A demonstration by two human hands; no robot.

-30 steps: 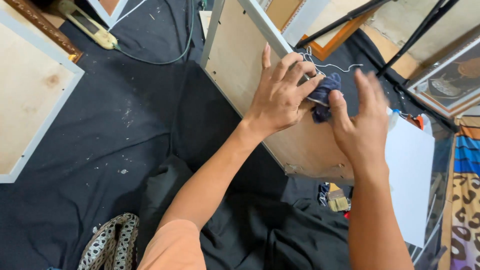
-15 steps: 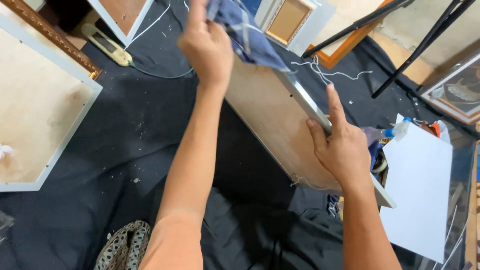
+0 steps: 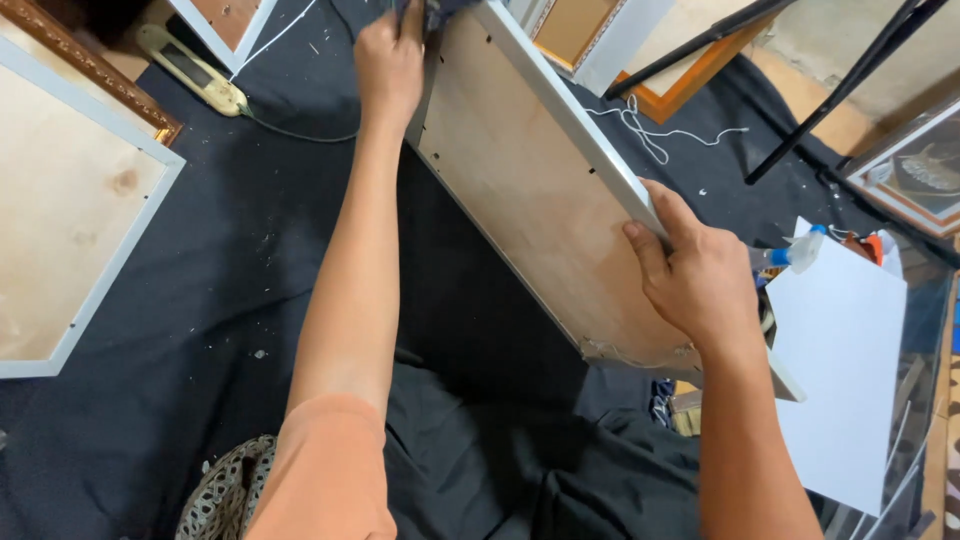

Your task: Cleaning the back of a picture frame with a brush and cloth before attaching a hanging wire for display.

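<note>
gripping frame (image 3: 540,190) tilted over black cloth (image 3: 200,300) | right hand (image 3: 695,275) clamped on its white edge, left hand (image 3: 390,60) closed on dark rag (image 3: 440,10) at its top corner | plywood back, rectangular | around: second white frame (image 3: 80,200) left, white string (image 3: 650,135), white sheet (image 3: 850,380), two black tripod legs (image 3: 840,90)

left hand (image 3: 388,62): outstretched, fingers closed | right hand (image 3: 697,280): gripping, thumb up
</note>
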